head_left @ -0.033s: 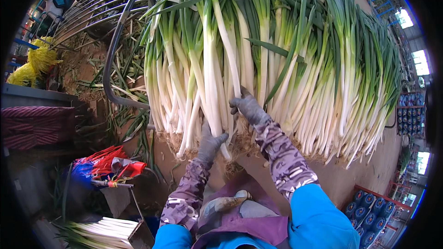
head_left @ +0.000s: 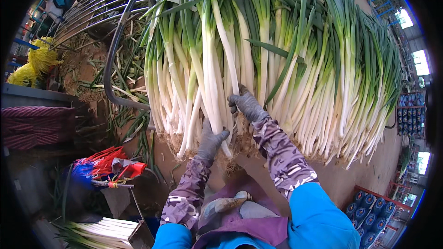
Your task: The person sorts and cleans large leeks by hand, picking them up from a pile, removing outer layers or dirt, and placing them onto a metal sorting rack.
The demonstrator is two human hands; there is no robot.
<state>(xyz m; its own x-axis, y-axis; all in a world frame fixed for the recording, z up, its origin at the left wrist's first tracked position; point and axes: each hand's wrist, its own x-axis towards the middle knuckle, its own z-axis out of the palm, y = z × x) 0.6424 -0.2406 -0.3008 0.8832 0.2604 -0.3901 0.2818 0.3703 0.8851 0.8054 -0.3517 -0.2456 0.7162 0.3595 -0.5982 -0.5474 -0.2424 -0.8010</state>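
Observation:
A wide heap of long green onions lies before me, white stalks and hairy roots toward me, dark green leaves pointing away. My left hand, in a grey glove, is closed round the lower white part of a green onion near its roots. Just right of it and a little farther off, my gloved right hand closes on the root end of another green onion. The undersides of both hands' fingers are partly hidden by the stalks.
A curved metal rack stands at the left, with leaf scraps on the ground. Nearer are red and blue ties on a stand and a holder of trimmed green onions. Yellow strands lie far left; crates of blue round items stand right.
My right hand has shifted very slightly to the left with its green onion. My left hand has moved up only a touch, still round its stalk.

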